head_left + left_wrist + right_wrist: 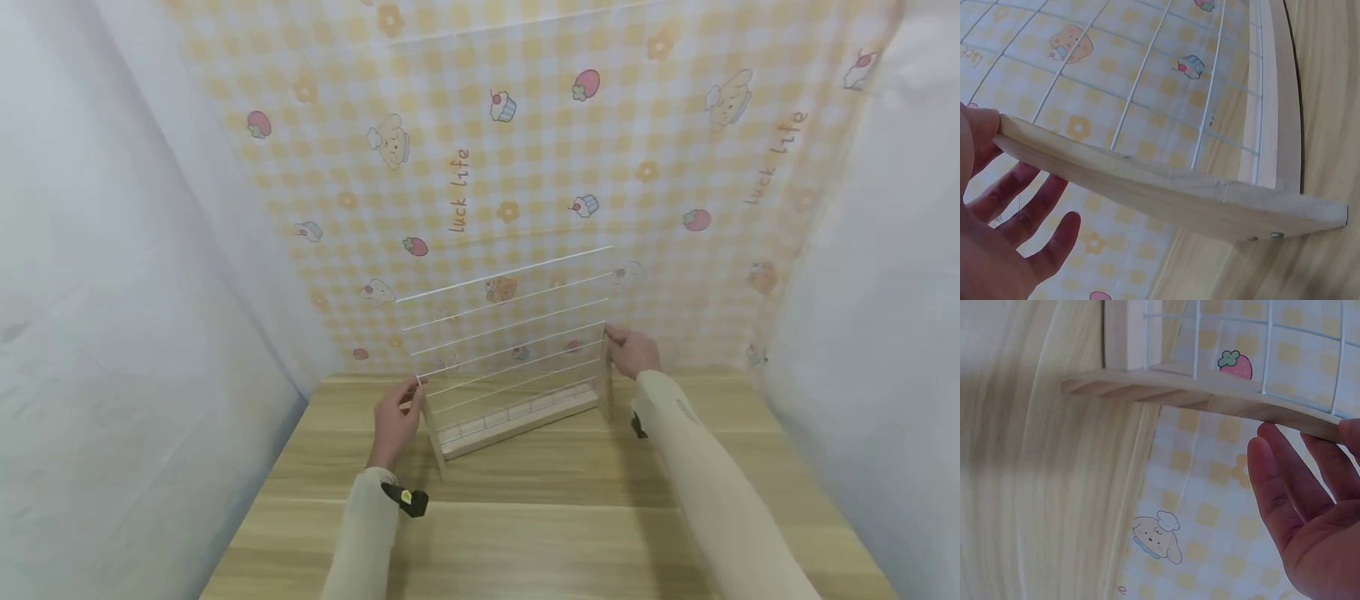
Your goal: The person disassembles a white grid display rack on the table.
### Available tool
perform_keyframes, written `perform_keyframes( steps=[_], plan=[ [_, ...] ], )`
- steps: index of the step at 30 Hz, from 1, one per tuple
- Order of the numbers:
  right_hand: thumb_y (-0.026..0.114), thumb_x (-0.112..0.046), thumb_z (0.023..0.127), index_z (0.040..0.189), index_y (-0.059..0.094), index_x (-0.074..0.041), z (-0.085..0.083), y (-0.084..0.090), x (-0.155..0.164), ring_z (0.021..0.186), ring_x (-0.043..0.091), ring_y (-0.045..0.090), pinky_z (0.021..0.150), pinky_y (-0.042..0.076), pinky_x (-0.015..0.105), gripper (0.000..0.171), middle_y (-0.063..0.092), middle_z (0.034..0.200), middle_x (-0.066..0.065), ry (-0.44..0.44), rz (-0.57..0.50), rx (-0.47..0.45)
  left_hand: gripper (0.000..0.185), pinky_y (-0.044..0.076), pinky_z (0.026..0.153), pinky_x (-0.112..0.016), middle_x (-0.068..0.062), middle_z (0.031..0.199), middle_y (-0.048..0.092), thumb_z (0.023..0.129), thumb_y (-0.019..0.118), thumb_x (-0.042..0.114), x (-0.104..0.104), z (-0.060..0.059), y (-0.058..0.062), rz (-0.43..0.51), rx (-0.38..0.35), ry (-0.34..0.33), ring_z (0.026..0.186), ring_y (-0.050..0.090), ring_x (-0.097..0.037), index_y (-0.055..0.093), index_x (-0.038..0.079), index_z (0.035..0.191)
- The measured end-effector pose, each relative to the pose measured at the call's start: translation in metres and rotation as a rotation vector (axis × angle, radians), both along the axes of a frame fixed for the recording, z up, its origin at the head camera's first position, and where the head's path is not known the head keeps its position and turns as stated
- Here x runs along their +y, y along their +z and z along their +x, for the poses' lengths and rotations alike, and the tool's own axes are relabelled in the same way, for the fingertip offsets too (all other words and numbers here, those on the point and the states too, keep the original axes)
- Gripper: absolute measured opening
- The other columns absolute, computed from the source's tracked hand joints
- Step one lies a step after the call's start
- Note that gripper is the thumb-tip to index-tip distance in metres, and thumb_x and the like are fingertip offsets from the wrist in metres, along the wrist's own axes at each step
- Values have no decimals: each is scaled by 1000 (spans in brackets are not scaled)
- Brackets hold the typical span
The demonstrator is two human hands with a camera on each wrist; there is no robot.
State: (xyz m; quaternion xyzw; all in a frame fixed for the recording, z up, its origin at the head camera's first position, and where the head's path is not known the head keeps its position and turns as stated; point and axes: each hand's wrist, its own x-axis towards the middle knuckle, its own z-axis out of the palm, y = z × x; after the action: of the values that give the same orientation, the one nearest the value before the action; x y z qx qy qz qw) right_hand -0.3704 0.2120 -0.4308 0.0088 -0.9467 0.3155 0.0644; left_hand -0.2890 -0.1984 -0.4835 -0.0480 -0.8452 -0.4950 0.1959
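A rack of white wire grid [504, 274] with a pale wooden base bar [521, 423] and wooden side boards stands on the wooden table, at a slant. My left hand [396, 423] pinches the upper end of the left side board [1147, 187], thumb on one face and fingers behind. In the left wrist view, screw heads [1277, 235] show near that board's lower end. On the other side, my right hand [634, 352] holds the top of the right side board [1197, 399]. Its fingers lie along the outer face in the right wrist view.
The wooden table [517, 550] runs back to a yellow checked cloth [540, 150] printed with cartoons, close behind the rack. White sheets hang at the left [135, 333] and right [870, 333]. A black wrist strap [405, 498] sits on the left sleeve.
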Motion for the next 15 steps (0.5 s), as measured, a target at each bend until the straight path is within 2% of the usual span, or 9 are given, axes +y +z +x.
perform_keyframes(
  steps=[2, 4, 5, 7, 9, 12, 15],
  plan=[
    [43, -25, 94, 135, 45, -18, -3, -1, -3, 96, 40, 58, 48, 37, 26, 42, 48, 136, 17, 3, 18, -6, 22, 52, 90, -44, -7, 115, 63, 94, 53, 29, 1, 8, -3, 37, -10, -2, 112, 59, -26, 62, 18, 110],
    [42, -25, 95, 136, 44, -19, -6, -1, -7, 97, 42, 57, 48, 37, 26, 42, 44, 138, 17, 12, 33, -13, 23, 49, 95, -44, -5, 119, 62, 95, 52, 29, 2, 16, -6, 79, -26, -16, 115, 57, -26, 60, 15, 111],
    [42, -26, 95, 136, 43, -19, -7, -2, -9, 92, 43, 57, 47, 37, 27, 41, 43, 138, 17, 16, 37, -18, 24, 48, 96, -43, -4, 120, 62, 95, 51, 30, 3, 20, -6, 99, -32, -23, 116, 57, -25, 59, 14, 111],
    [40, -26, 96, 137, 42, -20, -10, -1, -13, 96, 44, 57, 48, 40, 28, 41, 42, 139, 17, 22, 40, -28, 26, 47, 99, -39, -2, 122, 61, 95, 50, 33, 4, 27, -7, 145, -55, -41, 118, 57, -25, 57, 14, 111],
    [40, -25, 97, 136, 43, -18, -12, 0, -17, 109, 43, 55, 55, 44, 31, 40, 41, 140, 17, 32, 45, -26, 28, 48, 98, -34, -3, 123, 61, 95, 50, 33, 5, 33, -7, 186, -68, -56, 117, 58, -25, 56, 13, 112],
    [41, -24, 97, 136, 44, -17, -16, 1, -22, 126, 43, 43, 68, 47, 38, 39, 41, 140, 17, 45, 47, -20, 27, 48, 96, -27, -2, 123, 61, 94, 51, 33, 7, 43, -7, 222, -86, -49, 116, 59, -23, 56, 14, 112],
    [41, -23, 97, 136, 44, -17, -20, 1, -29, 129, 43, 40, 72, 48, 38, 40, 40, 141, 17, 63, 30, -34, 22, 49, 92, -21, 0, 120, 62, 94, 52, 30, 8, 55, -6, 241, -103, -12, 112, 60, -20, 56, 16, 111]
  ],
)
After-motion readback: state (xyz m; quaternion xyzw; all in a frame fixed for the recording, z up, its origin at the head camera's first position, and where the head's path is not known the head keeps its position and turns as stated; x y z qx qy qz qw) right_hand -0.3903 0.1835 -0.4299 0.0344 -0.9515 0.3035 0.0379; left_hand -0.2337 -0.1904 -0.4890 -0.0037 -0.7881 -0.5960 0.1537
